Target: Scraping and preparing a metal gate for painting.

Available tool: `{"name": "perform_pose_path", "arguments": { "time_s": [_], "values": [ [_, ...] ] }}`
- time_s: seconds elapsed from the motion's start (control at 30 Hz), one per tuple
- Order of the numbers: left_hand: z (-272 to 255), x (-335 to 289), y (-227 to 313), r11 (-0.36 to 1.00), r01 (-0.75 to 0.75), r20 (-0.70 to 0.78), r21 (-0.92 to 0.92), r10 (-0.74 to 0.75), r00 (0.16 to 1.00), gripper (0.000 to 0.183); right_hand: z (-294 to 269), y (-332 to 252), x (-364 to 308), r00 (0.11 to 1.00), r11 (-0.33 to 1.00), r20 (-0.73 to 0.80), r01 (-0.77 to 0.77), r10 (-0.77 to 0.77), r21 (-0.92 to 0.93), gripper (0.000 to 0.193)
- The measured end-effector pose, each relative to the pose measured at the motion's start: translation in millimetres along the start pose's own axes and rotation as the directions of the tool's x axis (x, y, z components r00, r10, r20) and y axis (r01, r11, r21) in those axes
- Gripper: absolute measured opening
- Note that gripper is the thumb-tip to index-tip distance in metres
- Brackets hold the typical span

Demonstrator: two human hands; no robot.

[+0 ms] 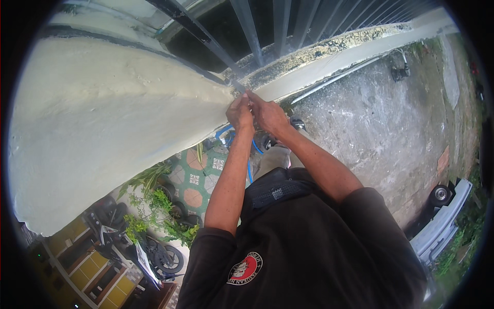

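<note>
My left hand (240,112) and my right hand (269,116) meet at the corner where a cream wall (103,108) joins a ledge. Both are closed, fingertips pressed together and touching each other. A narrow grey piece (238,86) shows just beyond the fingertips, against the corner. Whether it is held or belongs to the railing, I cannot tell, and whatever sits between the fingers is hidden. Dark grey metal bars (251,33) rise from the rough, weathered top of the ledge (314,53), right beyond my hands.
A pale pipe (337,79) runs along the ledge's foot. Below lie patterned tiles (194,179), a blue hose (249,170) and grey concrete (355,129). Green plants (158,203) and a motorcycle (169,258) stand lower left; a pale vehicle (442,229) is at lower right.
</note>
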State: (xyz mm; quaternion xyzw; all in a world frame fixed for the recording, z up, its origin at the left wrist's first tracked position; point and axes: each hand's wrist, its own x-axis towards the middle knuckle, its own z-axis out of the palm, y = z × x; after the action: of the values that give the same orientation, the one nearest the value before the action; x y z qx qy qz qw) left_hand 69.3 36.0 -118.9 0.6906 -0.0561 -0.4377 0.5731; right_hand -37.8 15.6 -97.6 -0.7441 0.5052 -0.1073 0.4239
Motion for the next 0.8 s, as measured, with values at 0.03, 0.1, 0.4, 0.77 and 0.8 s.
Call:
{"name": "perform_pose_path", "arguments": {
  "time_s": [0.03, 0.1, 0.4, 0.77, 0.8],
  "values": [
    [4, -3, -1, 0.999, 0.027, 0.002, -0.019, -0.027, 1.000, 0.026, 0, 6, 0, 0.999, 0.999, -0.015, 0.029, -0.030, -0.027, 0.053],
    [1, -3, 2, 0.998, 0.049, -0.015, -0.039, -0.049, 0.999, 0.027, -4, 1, 0, 0.999, 1.000, -0.021, 0.024, -0.024, -0.020, 0.053],
    [7, -8, -8, 0.995, 0.043, 0.066, -0.093, -0.037, 0.997, 0.031, -29, 2, -15, 0.997, 0.977, -0.030, 0.066, -0.074, -0.203, 0.051],
    [4, -11, 10, 0.999, -0.019, 0.245, 0.026, 0.012, 0.970, 0.032, -3, -3, -3, 0.980, 0.773, -0.100, -0.073, 0.175, 0.631, 0.047],
    [1, -9, 12, 0.999, -0.031, 0.215, 0.024, 0.025, 0.976, 0.033, -2, -6, -1, 0.978, 0.769, -0.104, -0.073, 0.179, 0.635, 0.047]
  ]
}}
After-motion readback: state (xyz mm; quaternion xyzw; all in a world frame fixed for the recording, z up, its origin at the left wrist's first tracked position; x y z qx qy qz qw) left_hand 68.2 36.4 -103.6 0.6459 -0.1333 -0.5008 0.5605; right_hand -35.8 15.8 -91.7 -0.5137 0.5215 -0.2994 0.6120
